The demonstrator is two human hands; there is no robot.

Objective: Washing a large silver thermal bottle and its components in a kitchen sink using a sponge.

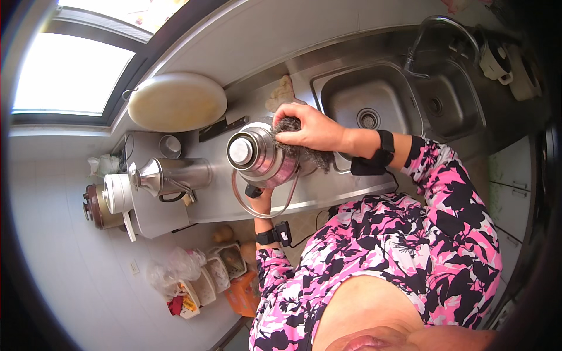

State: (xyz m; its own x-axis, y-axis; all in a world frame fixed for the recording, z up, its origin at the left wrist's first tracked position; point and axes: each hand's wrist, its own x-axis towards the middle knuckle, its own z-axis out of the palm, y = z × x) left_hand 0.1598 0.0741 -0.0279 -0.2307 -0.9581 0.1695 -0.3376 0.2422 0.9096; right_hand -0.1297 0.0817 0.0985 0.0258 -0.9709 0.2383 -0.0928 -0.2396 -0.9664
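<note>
A shiny stainless steel vacuum flask (287, 164) is tilted over the steel counter, its stoppered top facing up and left. My left hand (262, 197) grips it by the black side handle (253, 190), and most of those fingers are hidden below the body. A thin carrying ring (263, 215) hangs from the flask around that wrist. In my right hand (309, 129) is a dark grey wiry scouring pad (287, 126), pressed against the flask's upper side. More of the dark mesh (320, 159) trails beneath the right hand.
A double sink (373, 94) with a curved faucet (452, 19) lies right. Behind the flask are a crumpled cloth (282, 92), a knife (224, 128) and a large oval board (178, 103). Another metal flask (182, 176) and a white pan (118, 193) stand left. Baskets (204, 287) sit below.
</note>
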